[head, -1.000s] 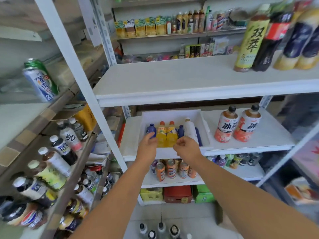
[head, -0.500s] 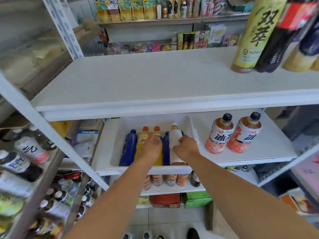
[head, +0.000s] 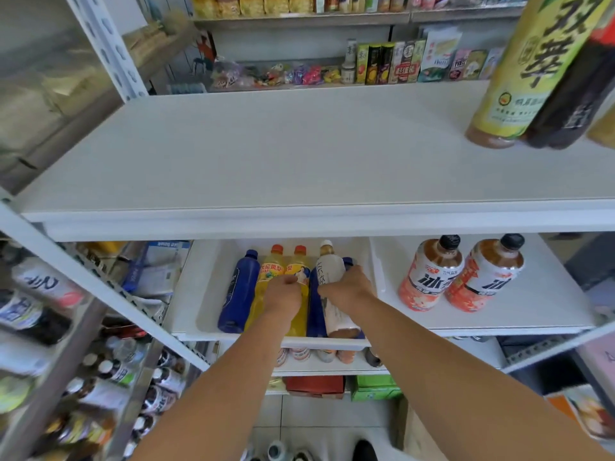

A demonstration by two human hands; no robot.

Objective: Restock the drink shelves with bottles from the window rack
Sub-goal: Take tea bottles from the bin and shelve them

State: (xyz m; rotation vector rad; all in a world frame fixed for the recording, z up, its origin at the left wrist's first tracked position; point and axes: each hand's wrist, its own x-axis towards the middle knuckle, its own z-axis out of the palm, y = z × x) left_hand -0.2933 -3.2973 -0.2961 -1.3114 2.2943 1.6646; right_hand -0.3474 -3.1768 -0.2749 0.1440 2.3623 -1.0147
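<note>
Head view: I look down past a white upper shelf onto the middle shelf; both forearms reach in from the bottom of frame.
Tray: a white tray sits on the left part of the middle shelf, its front rim at the shelf edge.
Tray contents: side by side, left to right, are a blue bottle, the left yellow bottle, the right yellow bottle, a second blue bottle and a white-labelled bottle. A further blue shoulder shows just behind the right hand. All caps point away from me. I cannot tell whether the bottles stand straight or lean.
Left hand: the left hand has its fingers curled over the right yellow bottle at its label.
Right hand: the right hand is clamped round the middle of the white-labelled bottle.
Hands, relation: they are just beside each other, not touching, with the second blue bottle between them.
Iced-tea bottles: two iced-tea bottles with orange-and-white labels and black caps stand upright right of the tray, touching each other and apart from the tray.
Upper shelf stock: a yellow-green labelled bottle and a dark bottle touch at the right end.
Window rack: the window rack is at the left edge, blurred, with many rack bottles on its tiers.
Below: small bottles line the lower shelf, with a red carton and a green carton beneath.
</note>
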